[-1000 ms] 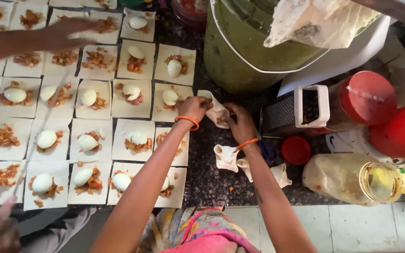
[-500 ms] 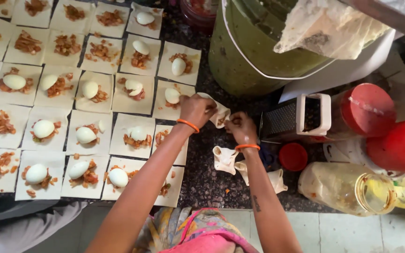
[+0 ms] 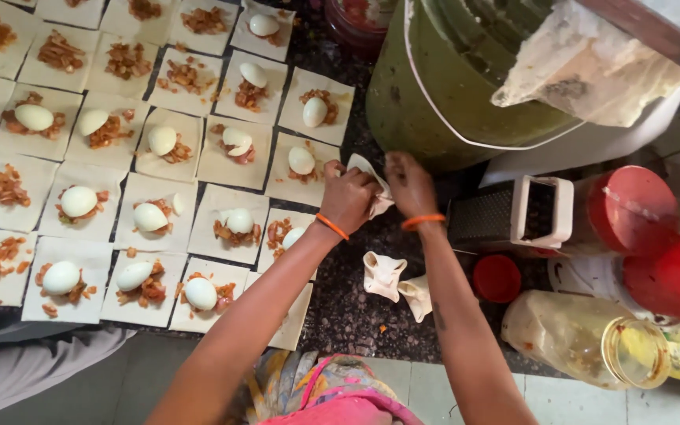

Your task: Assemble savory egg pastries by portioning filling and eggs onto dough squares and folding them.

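My left hand (image 3: pixel 349 197) and my right hand (image 3: pixel 409 184) meet over a pale dough parcel (image 3: pixel 375 186) and both pinch its folded edges. Each wrist wears an orange band. The parcel is held just above the dark speckled counter (image 3: pixel 348 311), at the right edge of a grid of dough squares (image 3: pixel 232 164). Most squares carry reddish-brown filling and a halved boiled egg (image 3: pixel 301 160). Two folded parcels (image 3: pixel 383 275) lie on the counter below my right hand.
A big green pot (image 3: pixel 442 94) stands right behind my hands, a cloth (image 3: pixel 584 71) draped on its rim. To the right are a box grater (image 3: pixel 513 212), red lids and containers (image 3: pixel 631 208), a small red cap (image 3: pixel 497 278) and a lying jar of oil (image 3: pixel 592 338).
The other person's arm and hand seen at the left a second ago are gone from view. My hands have stayed on the parcel, working its folds; the view has shifted slightly.
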